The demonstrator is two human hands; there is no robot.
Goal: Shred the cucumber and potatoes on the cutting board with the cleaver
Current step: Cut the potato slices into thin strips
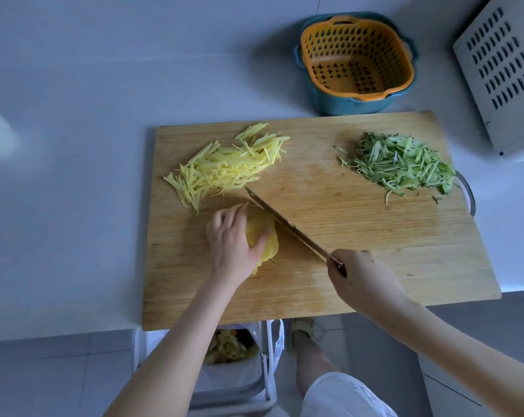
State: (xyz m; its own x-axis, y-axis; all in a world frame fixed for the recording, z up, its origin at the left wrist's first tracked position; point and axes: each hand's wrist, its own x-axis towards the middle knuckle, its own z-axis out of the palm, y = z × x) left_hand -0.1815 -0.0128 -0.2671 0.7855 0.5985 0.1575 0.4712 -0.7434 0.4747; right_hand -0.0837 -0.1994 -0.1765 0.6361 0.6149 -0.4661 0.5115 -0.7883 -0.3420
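Shredding the potato is the step in hand, by my read. Cucumber shreds [402, 164] already lie in a loose green heap at the far right of the cutting board [360, 242]. A pale-yellow pile of potato shreds [224, 168], thin & matchstick-straight, sits far left.

Left hand [230, 242] bears down on a fanned stack of potato slices [266, 245] at the near left of the board, fingers [227, 215] curled over the top w/ thumb against the side. Right hand [363, 278] is wrapped round the cleaver [287, 227] handle. The blade runs diagonally, edge down by the stack's right side, tip near the shred pile.

Next move prob. needs the left fingers to back off along the stack while the blade drops in narrow, even cuts. Slices look wet & slick, so they may slide.

Board is grained wood on a smooth grey counter [74, 176]. An orange perforated basket [357, 55] in a blue tub stands beyond it.
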